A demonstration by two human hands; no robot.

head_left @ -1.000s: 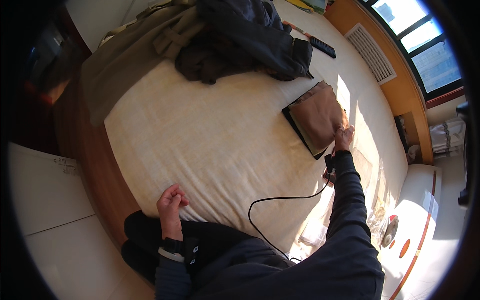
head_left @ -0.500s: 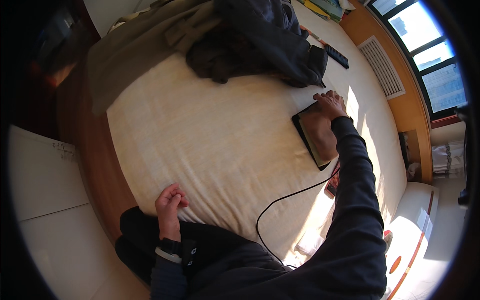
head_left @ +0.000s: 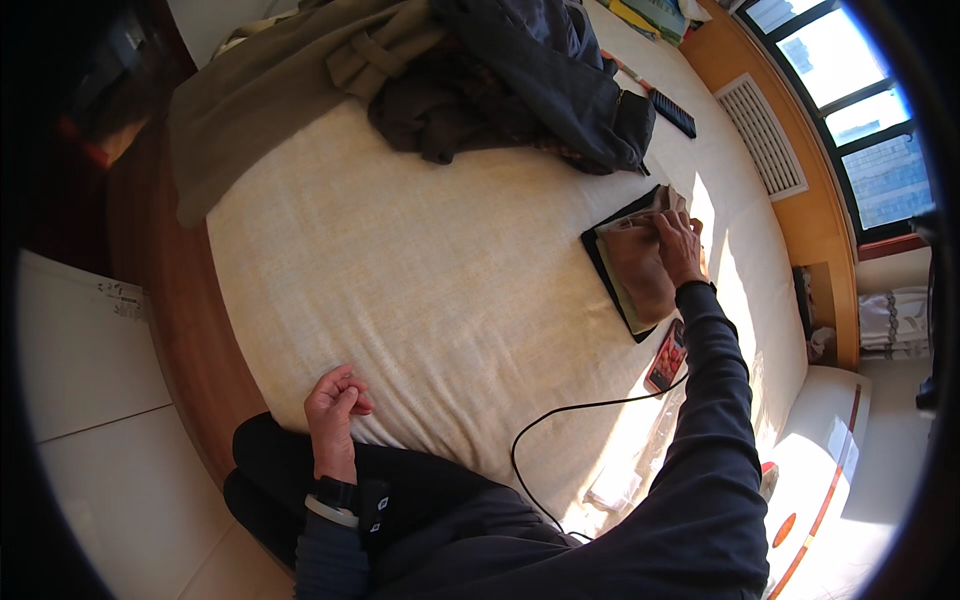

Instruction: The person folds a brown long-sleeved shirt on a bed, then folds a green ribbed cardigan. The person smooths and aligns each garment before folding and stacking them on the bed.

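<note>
On the right side of the bed lies a small flat stack: a brown folded cloth (head_left: 638,265) on top, a pale green layer (head_left: 619,282) under it and a black flat piece (head_left: 596,257) at the bottom. My right hand (head_left: 680,245) reaches across to it, fingers bent and pinching the brown cloth near its upper right part. The fabric bunches up at the far end, beyond my fingers. My left hand (head_left: 335,400) rests by my knee at the bed's near edge, fingers loosely curled together, nothing seen in them.
A cream bedsheet (head_left: 400,260) covers the bed. Dark clothes (head_left: 520,90) and a brown coat (head_left: 270,100) lie at the far side, with a black comb-like brush (head_left: 673,113) beside them. Near my right arm are a phone (head_left: 667,357), a black cable (head_left: 560,408) and a clear packet (head_left: 613,490).
My right hand has drawn back from the stack's far end toward me, its fingers now bent on the brown cloth. The cloth's far end is now bunched. The phone shows more. My left hand stays put.
</note>
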